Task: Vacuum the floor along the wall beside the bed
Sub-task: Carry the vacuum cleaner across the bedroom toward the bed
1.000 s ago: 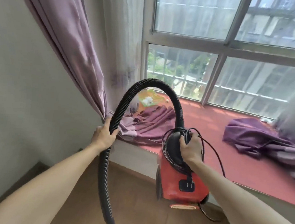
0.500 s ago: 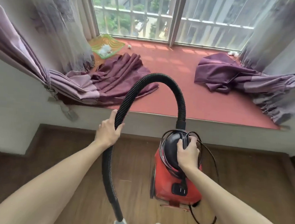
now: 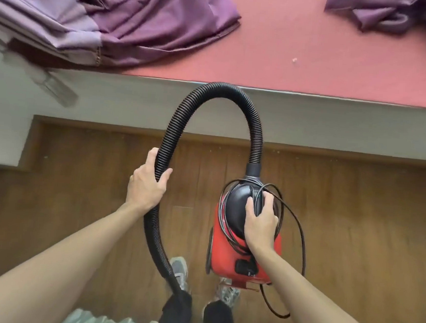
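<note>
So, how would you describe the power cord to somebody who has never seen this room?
Find the red vacuum cleaner over the wooden floor, under the right hand. The power cord loops round its black top and hangs off its right side. Unlike the thick ribbed hose in the left hand, it is thin and smooth.

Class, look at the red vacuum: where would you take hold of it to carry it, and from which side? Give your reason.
Grip the black handle on top of the vacuum, coming from above: it crosses the domed top, and the fingers of the right hand curl round it. Gather the loose cord looped there too.
</note>
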`<act>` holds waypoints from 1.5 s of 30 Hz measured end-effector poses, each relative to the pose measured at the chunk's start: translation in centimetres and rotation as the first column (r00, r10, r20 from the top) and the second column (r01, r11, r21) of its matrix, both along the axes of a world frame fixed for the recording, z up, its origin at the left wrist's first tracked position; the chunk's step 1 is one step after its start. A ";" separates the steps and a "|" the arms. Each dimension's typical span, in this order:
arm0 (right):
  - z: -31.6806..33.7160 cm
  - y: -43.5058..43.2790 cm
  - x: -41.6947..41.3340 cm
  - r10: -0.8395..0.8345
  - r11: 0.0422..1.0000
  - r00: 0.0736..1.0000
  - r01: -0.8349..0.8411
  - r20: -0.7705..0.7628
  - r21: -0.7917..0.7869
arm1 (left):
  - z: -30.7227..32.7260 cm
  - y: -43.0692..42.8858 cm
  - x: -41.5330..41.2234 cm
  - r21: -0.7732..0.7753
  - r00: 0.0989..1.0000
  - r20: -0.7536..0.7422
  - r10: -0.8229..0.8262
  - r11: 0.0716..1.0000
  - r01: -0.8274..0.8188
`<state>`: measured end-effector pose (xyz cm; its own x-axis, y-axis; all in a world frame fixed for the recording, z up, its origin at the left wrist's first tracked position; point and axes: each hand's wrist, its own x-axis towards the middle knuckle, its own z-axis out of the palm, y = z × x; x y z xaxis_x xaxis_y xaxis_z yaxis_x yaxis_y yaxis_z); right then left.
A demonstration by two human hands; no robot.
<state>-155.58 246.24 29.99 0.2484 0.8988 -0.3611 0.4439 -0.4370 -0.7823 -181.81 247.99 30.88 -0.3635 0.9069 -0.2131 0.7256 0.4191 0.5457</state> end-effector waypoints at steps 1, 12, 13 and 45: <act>-1.7 -0.1 -0.1 0.004 1.000 1.000 -0.004 -0.001 -0.004 | -1.8 -0.6 0.2 -0.007 1.000 0.014 0.003 1.000 -0.002; -19.4 -0.7 -1.0 0.088 0.994 0.996 -0.086 0.023 -0.071 | -20.3 -6.0 0.1 -0.149 0.987 0.080 0.136 0.981 -0.123; -20.6 -0.8 -1.2 0.093 0.993 0.995 -0.091 0.025 -0.079 | -21.7 -6.5 0.1 -0.166 0.986 0.084 0.141 0.978 -0.126; -36.5 -3.4 -2.4 0.061 0.997 0.994 -0.056 0.088 -0.060 | -40.0 -6.4 0.3 -0.335 0.943 0.121 0.309 0.907 -0.254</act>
<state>-157.95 242.80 -6.53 0.2296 0.8912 -0.3912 0.5374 -0.4512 -0.7125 -181.48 241.54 -9.09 -0.5282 0.6498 -0.5467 0.4619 0.7601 0.4571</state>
